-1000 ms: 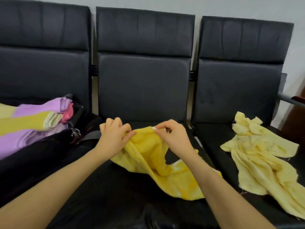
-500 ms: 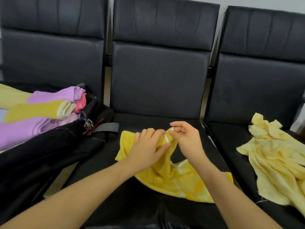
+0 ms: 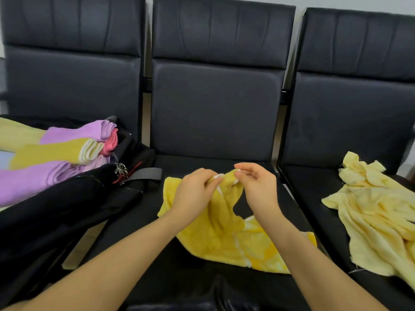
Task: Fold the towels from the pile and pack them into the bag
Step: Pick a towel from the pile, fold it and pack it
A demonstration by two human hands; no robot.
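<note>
Yellow towel is pinched at its top edge by left hand and right hand; bag left; pile right; no writing readable.

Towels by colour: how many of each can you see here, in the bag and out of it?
Bright yellow, pinched by both hands: 1
Pale yellow, loose on the right seat: at least 1
Purple, in the bag: 2
Mustard yellow, in the bag: 1
Pink, in the bag: 1
Total: 6 or more
</note>
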